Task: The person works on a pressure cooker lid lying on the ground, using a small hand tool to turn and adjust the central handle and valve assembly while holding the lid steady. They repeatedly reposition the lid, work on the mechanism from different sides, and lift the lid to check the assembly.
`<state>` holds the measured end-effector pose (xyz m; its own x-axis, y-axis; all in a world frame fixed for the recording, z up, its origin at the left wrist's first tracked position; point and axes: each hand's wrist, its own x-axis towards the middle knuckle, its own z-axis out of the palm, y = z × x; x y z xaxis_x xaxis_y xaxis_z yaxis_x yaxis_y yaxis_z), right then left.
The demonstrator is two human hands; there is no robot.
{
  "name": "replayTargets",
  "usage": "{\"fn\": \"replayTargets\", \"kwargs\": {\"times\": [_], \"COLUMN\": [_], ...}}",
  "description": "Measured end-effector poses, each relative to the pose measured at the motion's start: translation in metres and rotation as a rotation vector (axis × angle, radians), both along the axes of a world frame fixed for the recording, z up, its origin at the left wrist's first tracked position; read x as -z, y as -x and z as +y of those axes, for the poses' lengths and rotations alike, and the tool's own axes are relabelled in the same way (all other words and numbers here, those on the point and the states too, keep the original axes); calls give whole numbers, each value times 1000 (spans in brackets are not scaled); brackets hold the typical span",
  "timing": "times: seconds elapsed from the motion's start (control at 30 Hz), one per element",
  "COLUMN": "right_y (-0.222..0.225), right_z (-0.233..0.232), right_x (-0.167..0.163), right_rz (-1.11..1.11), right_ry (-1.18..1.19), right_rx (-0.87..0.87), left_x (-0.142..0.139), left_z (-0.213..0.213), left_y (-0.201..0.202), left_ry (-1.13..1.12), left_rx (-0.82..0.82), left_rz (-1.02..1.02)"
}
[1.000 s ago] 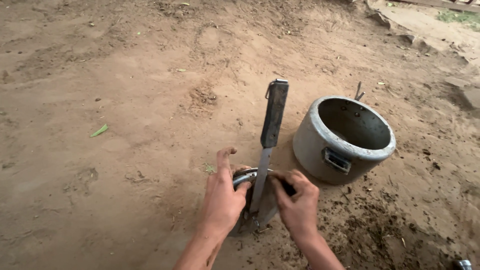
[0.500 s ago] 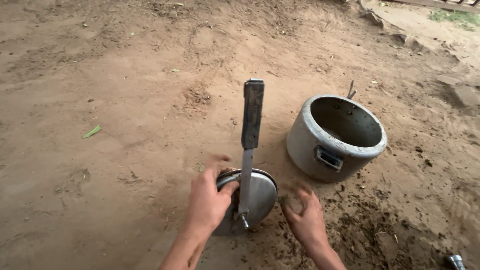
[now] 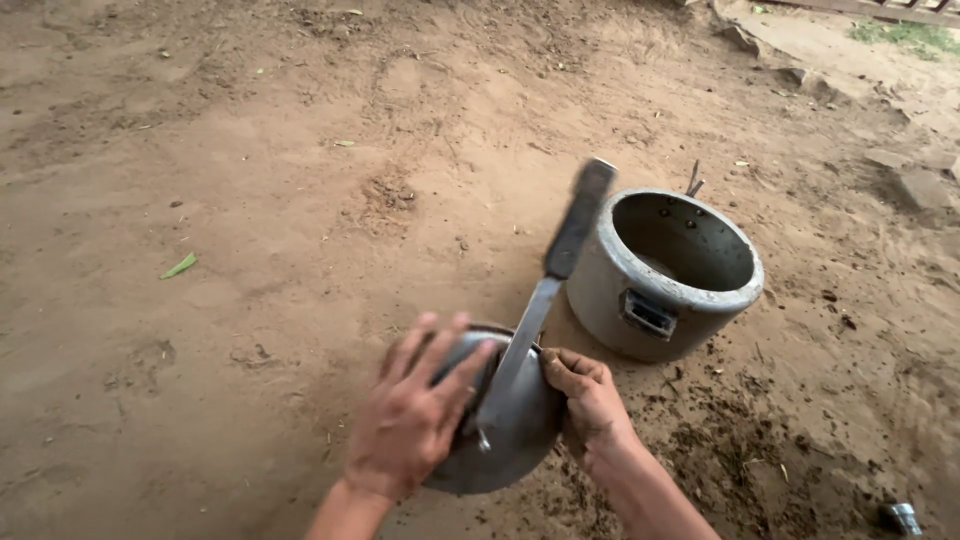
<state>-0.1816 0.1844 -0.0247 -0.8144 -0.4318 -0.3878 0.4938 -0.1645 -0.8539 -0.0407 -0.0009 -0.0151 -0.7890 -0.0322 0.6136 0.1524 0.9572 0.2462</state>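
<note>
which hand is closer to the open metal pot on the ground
Right. The right hand grips the lid on its edge facing the metal pot; the left hand holds the lid's far side.

Lid (image 3: 520, 430) between left hand (image 3: 415, 420) and right hand (image 3: 590, 405): dull grey metal; its long handle (image 3: 578, 225) dark grey-black. Pot (image 3: 670, 275) beyond right hand: grey, darker inside. Ground (image 3: 250, 200): reddish-brown earth; one green leaf (image 3: 180, 265) far left of left hand.
</note>
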Motion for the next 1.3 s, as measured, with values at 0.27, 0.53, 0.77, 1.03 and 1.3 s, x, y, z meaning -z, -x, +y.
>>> {"fn": "replayTargets", "kwargs": {"times": [0.27, 0.53, 0.77, 1.03, 1.3], "right_y": [-3, -6, -22, -27, 3], "right_z": [-20, 12, 44, 115, 82], "right_x": [-33, 21, 32, -11, 41], "right_rz": [-131, 144, 438, 326, 896], "right_ry": [-155, -294, -434, -945, -901], "right_rx": [159, -218, -336, -114, -420], "left_x": [39, -3, 38, 115, 175], "left_z": [54, 27, 46, 29, -82], "left_y": [-35, -9, -4, -13, -86], "left_ry": [-175, -193, -783, -1253, -1426], "left_rx": [-225, 40, 318, -282, -822], "left_rz": [76, -402, -752, -709, -199]}}
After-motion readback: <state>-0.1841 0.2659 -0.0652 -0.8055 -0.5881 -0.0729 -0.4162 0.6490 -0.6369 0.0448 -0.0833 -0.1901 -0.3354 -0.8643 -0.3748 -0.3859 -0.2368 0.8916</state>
